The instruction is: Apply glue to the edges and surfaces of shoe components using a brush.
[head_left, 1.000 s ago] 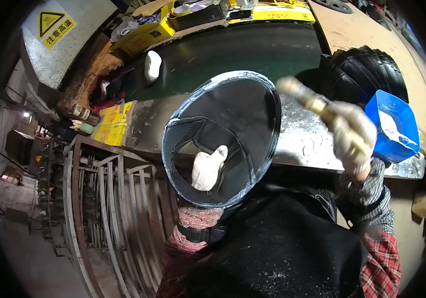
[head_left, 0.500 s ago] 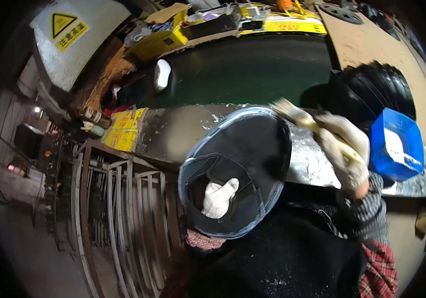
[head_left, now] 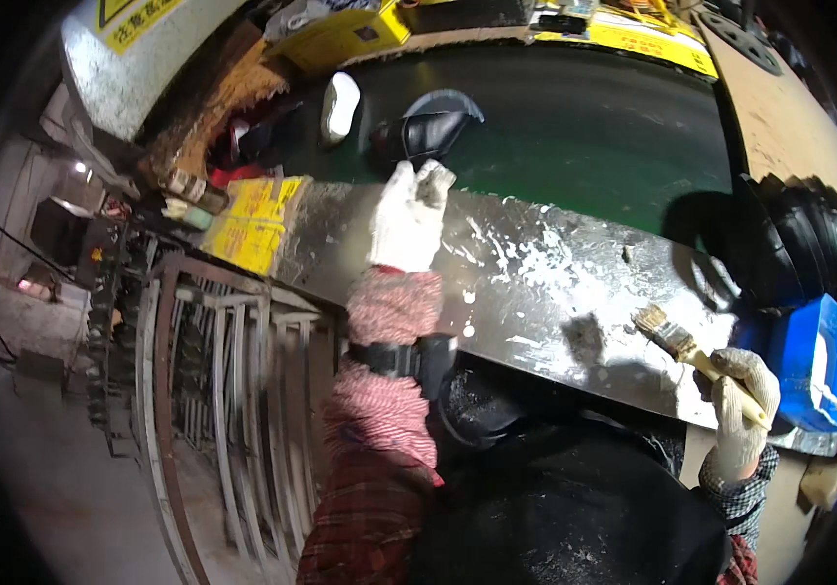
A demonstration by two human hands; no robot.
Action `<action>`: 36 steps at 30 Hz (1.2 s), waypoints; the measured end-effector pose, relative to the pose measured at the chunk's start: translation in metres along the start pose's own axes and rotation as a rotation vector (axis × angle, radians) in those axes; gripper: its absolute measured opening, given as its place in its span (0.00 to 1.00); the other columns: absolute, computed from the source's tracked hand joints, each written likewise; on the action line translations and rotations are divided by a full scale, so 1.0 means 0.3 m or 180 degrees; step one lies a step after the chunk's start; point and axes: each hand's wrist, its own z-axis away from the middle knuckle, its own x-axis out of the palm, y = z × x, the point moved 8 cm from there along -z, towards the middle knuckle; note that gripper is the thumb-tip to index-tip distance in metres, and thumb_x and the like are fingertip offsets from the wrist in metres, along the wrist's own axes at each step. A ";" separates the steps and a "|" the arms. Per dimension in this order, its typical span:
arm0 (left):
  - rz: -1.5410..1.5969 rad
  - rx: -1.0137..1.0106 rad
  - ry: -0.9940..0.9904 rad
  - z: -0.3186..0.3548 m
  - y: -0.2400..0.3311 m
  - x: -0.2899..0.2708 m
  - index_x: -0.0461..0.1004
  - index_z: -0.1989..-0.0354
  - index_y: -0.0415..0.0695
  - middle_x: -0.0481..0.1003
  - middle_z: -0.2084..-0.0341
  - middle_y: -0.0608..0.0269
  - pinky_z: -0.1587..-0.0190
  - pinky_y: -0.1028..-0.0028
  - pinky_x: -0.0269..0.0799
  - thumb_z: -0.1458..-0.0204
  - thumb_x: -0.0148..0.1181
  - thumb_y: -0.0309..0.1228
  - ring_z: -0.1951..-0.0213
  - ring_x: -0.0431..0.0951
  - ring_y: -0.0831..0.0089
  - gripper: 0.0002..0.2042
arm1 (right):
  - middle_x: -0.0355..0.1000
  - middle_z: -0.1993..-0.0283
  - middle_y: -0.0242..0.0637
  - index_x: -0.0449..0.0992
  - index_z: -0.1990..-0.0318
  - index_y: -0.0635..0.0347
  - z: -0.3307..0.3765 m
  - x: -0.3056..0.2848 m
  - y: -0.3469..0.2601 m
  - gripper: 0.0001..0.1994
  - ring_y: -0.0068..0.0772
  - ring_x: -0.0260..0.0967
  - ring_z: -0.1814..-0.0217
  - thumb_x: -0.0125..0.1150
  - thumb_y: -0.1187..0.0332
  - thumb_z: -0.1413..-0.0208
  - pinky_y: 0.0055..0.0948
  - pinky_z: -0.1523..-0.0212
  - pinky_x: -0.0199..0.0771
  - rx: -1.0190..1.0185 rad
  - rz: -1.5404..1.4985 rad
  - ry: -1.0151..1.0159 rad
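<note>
My left hand (head_left: 408,222), in a white glove, reaches over the metal ledge to the edge of the dark green belt. Its fingers are apart and hold nothing. Just beyond the fingertips, a black curved piece with a grey-blue rim (head_left: 428,129), perhaps a shoe upper, lies on the belt. To its left is a white sole-shaped piece (head_left: 340,107). My gloved right hand (head_left: 745,409) is closed around the pale handle of a paint brush (head_left: 677,336). The bristles point left over the white-smeared ledge (head_left: 535,263). Beside that hand stands a blue container (head_left: 818,375) with white material inside.
A stack of black curved pieces (head_left: 798,239) stands at the right, behind the blue container. Metal racks (head_left: 233,390) stand at the lower left. Yellow boxes (head_left: 340,37) line the belt's far side. A grey metal housing (head_left: 136,73) is at the upper left.
The black rimmed piece, held close in front of me by my left hand, now lies on the belt. My left hand has reached forward. The right hand with the brush has moved lower and right.
</note>
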 end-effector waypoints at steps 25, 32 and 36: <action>-0.2774 -0.0316 0.5212 2.097 0.273 -2.112 0.71 0.48 0.39 0.75 0.54 0.48 0.48 0.59 0.70 0.47 0.58 0.46 0.51 0.75 0.55 0.25 | 0.68 0.74 0.33 0.72 0.56 0.67 0.132 0.574 -0.466 0.20 0.19 0.61 0.75 0.53 0.54 0.38 0.20 0.74 0.59 -0.0557 0.1182 -0.0841; -0.1175 0.0815 0.4586 1.986 0.230 -2.138 0.72 0.50 0.39 0.76 0.55 0.49 0.47 0.58 0.70 0.46 0.56 0.48 0.53 0.75 0.54 0.25 | 0.70 0.74 0.34 0.72 0.58 0.67 0.150 0.545 -0.450 0.15 0.19 0.63 0.76 0.54 0.61 0.39 0.20 0.74 0.63 -0.0172 0.1160 -0.0753; -0.0333 0.1209 0.3928 1.916 0.183 -2.040 0.73 0.51 0.38 0.76 0.55 0.49 0.47 0.57 0.70 0.46 0.55 0.49 0.53 0.75 0.54 0.25 | 0.71 0.73 0.36 0.73 0.58 0.68 0.150 0.506 -0.440 0.14 0.20 0.64 0.76 0.56 0.62 0.40 0.19 0.74 0.65 -0.0061 0.0763 -0.0782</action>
